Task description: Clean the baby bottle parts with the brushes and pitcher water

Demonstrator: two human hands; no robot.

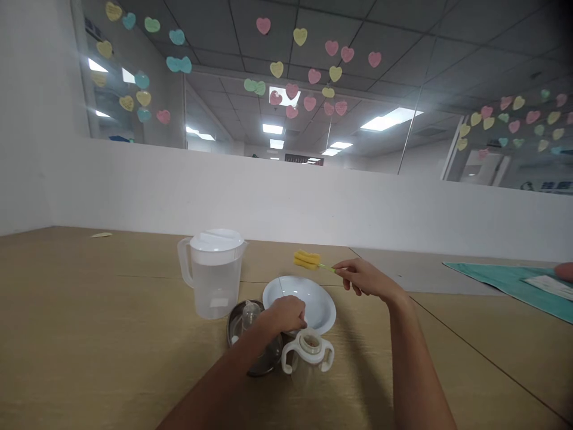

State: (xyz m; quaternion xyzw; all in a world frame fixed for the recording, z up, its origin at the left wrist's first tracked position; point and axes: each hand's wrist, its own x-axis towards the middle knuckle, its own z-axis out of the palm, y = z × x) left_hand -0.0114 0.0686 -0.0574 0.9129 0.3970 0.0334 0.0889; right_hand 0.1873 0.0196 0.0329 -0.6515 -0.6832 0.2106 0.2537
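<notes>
My right hand (364, 278) pinches the thin green handle of a yellow sponge bottle brush (307, 259), raised above the far right side of the white bowl (324, 297). Over the bowl's near part, my left hand (289, 313) is closed; whatever its fingers hold is hidden. Just in front of that hand stands an uncapped clear baby bottle (308, 357) with a white two-handled collar. Beneath my left forearm lies an oval metal tray (264, 369), partly covered by the arm. A clear dome-shaped piece (251, 313) with a nipple-like tip is in the tray.
Left of the bowl stands a clear plastic pitcher (216, 280) with a white lid. A teal cloth (487, 276) lies at the right, bearing a white item (548, 285). A low white wall (286, 203) bounds the wooden table (111, 334) at the back.
</notes>
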